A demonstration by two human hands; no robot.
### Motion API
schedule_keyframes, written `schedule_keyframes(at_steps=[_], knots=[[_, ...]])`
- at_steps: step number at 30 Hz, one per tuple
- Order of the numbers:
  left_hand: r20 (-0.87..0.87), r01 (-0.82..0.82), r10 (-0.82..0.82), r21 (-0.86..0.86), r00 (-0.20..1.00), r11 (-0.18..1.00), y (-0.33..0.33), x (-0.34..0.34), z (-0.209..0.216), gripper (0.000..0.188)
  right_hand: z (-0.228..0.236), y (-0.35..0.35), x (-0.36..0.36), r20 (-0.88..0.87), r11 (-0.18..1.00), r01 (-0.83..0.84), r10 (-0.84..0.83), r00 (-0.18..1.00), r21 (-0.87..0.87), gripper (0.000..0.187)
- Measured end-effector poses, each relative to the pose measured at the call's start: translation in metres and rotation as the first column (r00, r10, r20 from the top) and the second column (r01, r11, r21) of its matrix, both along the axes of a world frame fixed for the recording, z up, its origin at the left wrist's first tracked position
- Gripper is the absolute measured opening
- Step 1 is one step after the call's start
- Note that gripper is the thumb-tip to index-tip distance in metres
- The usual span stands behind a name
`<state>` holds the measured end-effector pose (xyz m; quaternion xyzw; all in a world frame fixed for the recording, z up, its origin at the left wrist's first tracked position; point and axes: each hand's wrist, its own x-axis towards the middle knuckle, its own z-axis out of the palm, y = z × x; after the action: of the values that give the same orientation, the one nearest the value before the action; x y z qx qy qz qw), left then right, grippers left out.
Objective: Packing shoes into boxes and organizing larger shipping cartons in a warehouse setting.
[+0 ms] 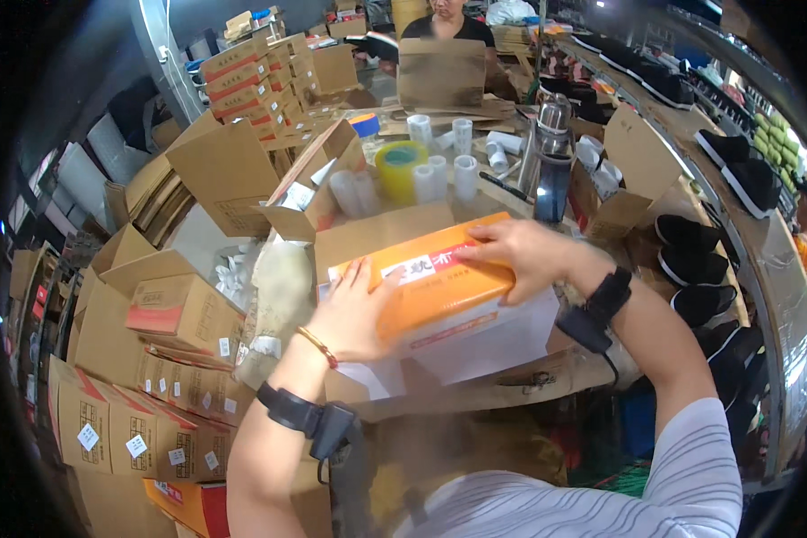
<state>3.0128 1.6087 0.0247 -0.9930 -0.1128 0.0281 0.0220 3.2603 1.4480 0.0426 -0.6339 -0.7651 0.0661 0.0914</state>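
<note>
At the middle of the crowded packing bench, an orange-lidded shoebox [439, 287] sat on the white paper and brown cardboard in front of the person. The left hand [354, 314] lay flat on the lid's near left end, fingers spread and pressing down rather than curled round anything. The right hand [520, 255] was cupped over the far right corner, fingers bent over the edge, so both hands bore on the box without closing fully around it.

The lid looked like smooth, slightly glossy card, and with only palms on it the box could have slid or twisted, or the lid could have sat askew if one end were pressed harder than the other. Just behind the box stood an open carton flap [377, 235], and past it a yellow tape roll [400, 169], several white plastic tubes [464, 175] standing upright and a tall metal flask [550, 161]; a push away from the body might have knocked those light cylinders over. The wired black band on the right wrist [601, 305] hung near the box edge and might have snagged.

To the left, brown corrugated cartons [184, 314] were stacked loosely, matte and sharp-cornered, with white stickers. Black shoes [690, 260] with pale soles lined the shelf at the right
</note>
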Motion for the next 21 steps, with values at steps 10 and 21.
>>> schedule_keyframes(at_steps=[10, 21], knots=[[0.331, -0.022, 0.030, -0.029, 0.943, 0.999, -0.038, -0.021, -0.027, 0.099, -0.046, -0.032, -0.026, 0.101, 0.912, -0.003, -0.043, 0.994, 0.410, 0.055], [0.341, -0.157, 0.129, 0.055, 0.931, 0.986, -0.049, -0.025, -0.040, 0.085, -0.051, -0.055, -0.030, -0.121, 0.721, 0.302, -0.292, 0.949, 0.623, 0.060]])
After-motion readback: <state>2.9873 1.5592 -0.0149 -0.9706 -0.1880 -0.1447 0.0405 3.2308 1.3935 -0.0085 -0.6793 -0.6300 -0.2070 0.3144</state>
